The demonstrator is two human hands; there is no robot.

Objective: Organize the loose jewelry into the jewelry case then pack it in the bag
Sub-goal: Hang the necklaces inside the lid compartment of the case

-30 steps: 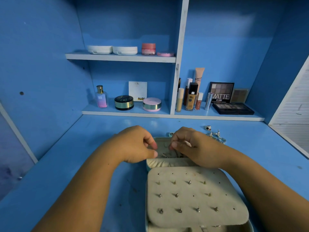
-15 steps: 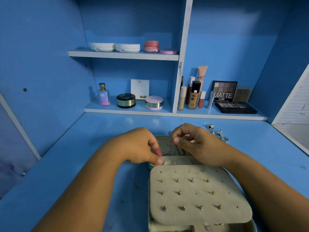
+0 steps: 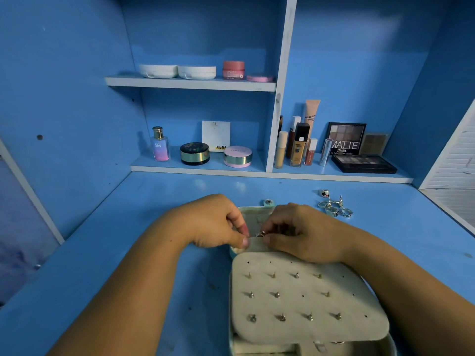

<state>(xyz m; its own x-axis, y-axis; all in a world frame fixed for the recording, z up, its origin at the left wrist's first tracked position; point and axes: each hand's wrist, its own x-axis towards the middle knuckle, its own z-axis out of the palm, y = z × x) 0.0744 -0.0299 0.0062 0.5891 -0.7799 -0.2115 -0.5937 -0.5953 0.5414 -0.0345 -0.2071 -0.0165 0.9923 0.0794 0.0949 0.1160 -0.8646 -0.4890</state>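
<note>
— Pinching what? Left hand [image 3: 216,222] curled, thumb and forefinger nipped on jewelry case [image 3: 303,304] padding.
— And right hand [image 3: 305,232]? Fingertips closed on small ring [image 3: 261,234] over open case on desk [image 3: 128,253].

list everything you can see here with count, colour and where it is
jewelry case: 1, pale teal, open on desk centre
earring panel: 1, cream, studs pinned, over case front
loose rings: small silver cluster, desk right of case
small ring: 1, silver, pinched between hands
compacts: 2, white, upper shelf
jar: 1, pink, upper shelf
perfume bottle: 1, pink-blue, lower shelf left
eyeshadow palette: 1, black, lower shelf right
left hand: fingers pinching at case
right hand: fingers holding ring
</note>
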